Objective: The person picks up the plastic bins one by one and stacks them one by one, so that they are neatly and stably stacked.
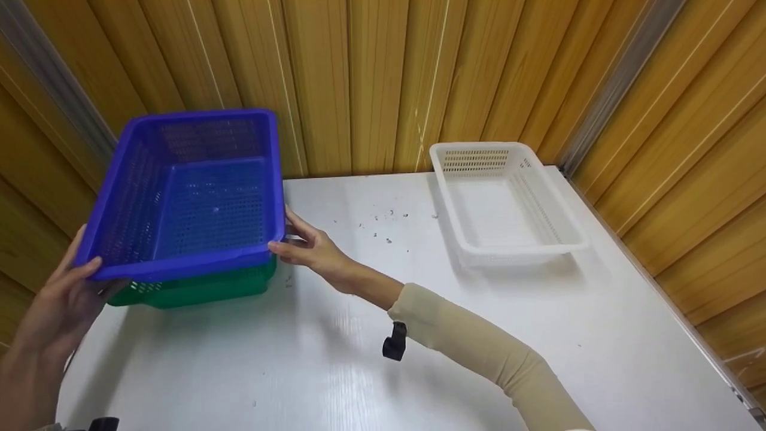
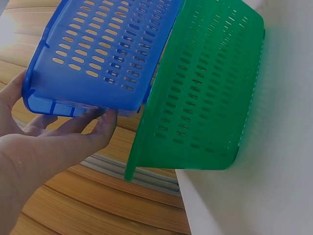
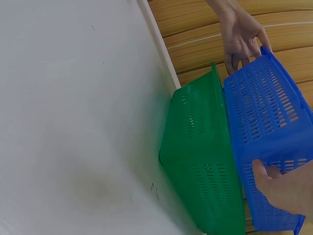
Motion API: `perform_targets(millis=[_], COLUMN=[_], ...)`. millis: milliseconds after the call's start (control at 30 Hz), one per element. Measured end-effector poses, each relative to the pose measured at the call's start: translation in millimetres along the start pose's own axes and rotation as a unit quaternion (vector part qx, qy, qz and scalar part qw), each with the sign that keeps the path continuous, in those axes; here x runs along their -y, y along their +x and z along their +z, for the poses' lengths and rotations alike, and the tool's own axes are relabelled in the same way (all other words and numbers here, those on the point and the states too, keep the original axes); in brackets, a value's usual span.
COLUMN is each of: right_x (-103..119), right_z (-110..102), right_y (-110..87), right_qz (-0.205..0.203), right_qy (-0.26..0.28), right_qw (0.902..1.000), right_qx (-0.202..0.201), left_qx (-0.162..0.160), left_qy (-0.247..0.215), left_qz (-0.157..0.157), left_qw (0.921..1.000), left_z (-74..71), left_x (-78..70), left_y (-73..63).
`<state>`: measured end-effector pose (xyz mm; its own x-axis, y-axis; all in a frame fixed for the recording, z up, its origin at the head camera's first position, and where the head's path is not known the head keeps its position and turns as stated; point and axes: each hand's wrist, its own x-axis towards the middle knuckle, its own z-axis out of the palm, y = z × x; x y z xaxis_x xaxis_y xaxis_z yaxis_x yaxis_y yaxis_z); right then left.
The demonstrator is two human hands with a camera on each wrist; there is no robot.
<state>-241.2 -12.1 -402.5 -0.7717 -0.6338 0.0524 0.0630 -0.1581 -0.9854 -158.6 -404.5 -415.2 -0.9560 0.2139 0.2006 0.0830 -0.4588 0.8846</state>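
Note:
A blue plastic basket (image 1: 179,267) with slotted walls is held over a green basket (image 1: 209,292) at the table's left side. My left hand (image 1: 63,305) grips its near left corner, thumb on the rim and fingers beneath, as the left wrist view also shows. At the right side, my right hand (image 1: 317,254) holds the blue basket between thumb and fingers. Seen from the right wrist, the blue basket's base (image 3: 234,127) lies close along the green basket's rim (image 3: 218,98). The blue basket's inside holds nothing.
A white slotted basket (image 1: 520,246) stands at the back right of the white table (image 1: 359,359). Small dark specks (image 1: 389,240) lie on the tabletop between the baskets. Yellow-brown panelled walls (image 1: 377,78) border the table at the back and right.

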Motion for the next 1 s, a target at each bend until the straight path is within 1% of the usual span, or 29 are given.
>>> perform_targets(millis=[100,200,267,433,600,733,867,900,967,1000], right_x=[-0.8,-2.6,-4.6,-11.1,-18.2,-22.6,-25.5,-26.1,-27.5,-28.5], right_z=[2.0,3.2,3.9,5.8,7.9,8.9,9.1,9.0,9.0,9.0], right_y=[0.3,0.7,1.1,1.4,1.1,0.9,2.1,2.2,2.3,2.5], right_qz=[0.003,0.005,0.008,0.016,0.026,0.032,0.037,0.042,0.052,0.056], right_qy=[-0.007,-0.014,-0.016,-0.017,-0.033,-0.041,-0.067,-0.075,-0.085,-0.085], right_qw=[1.0000,0.9999,0.9998,0.9997,0.9991,0.9986,0.9970,0.9961,0.9947,0.9944], right_qx=[0.001,0.003,0.005,0.001,-0.004,-0.007,-0.015,-0.019,-0.025,-0.027], left_qx=[0.013,0.014,0.007,-0.003,-0.007,-0.029,-0.070,-0.075,-0.078,-0.074], left_qy=[-0.001,0.007,0.014,0.051,0.070,0.103,0.123,0.127,0.140,0.144], left_qz=[0.002,0.003,0.000,-0.018,-0.027,-0.052,-0.077,-0.082,-0.091,-0.092], left_qw=[0.9999,0.9999,0.9999,0.9985,0.9972,0.9929,0.9870,0.9857,0.9830,0.9824], left_z=[2.4,0.9,-2.0,-11.8,-20.2,-22.2,-19.5,-18.2,-16.0,-15.2], left_x=[-1.4,-1.3,-0.9,1.3,6.5,8.2,5.9,5.6,6.3,7.1], left_y=[-3.5,-6.4,-8.2,-9.9,-13.6,-16.8,-17.0,-16.7,-17.1,-17.6])
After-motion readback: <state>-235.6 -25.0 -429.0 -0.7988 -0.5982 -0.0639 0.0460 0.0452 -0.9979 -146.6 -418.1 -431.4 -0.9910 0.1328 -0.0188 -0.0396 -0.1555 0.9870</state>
